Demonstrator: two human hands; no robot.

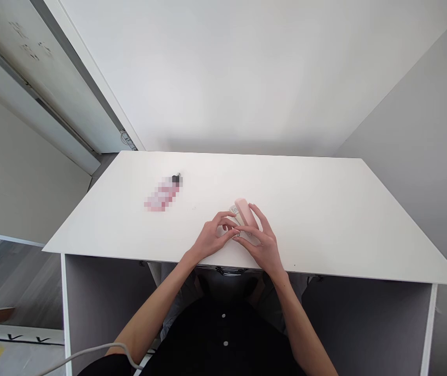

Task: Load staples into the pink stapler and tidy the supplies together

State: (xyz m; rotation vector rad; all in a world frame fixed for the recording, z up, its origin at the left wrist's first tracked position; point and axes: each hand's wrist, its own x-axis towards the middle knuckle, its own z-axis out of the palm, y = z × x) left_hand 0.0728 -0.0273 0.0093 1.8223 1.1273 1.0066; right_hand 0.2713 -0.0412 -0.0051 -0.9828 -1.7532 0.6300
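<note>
A pink oblong object (244, 210) lies near the middle of the worktop's (337, 219) front edge, its long axis slanting leftward toward the back edge. The left hand (216, 237) and right hand (263, 245) meet at its near end (grasp indeterminable).

The handled object (243, 207) is pale pink, the desk (325, 214) plain white, the shirt (194, 339) black
</note>
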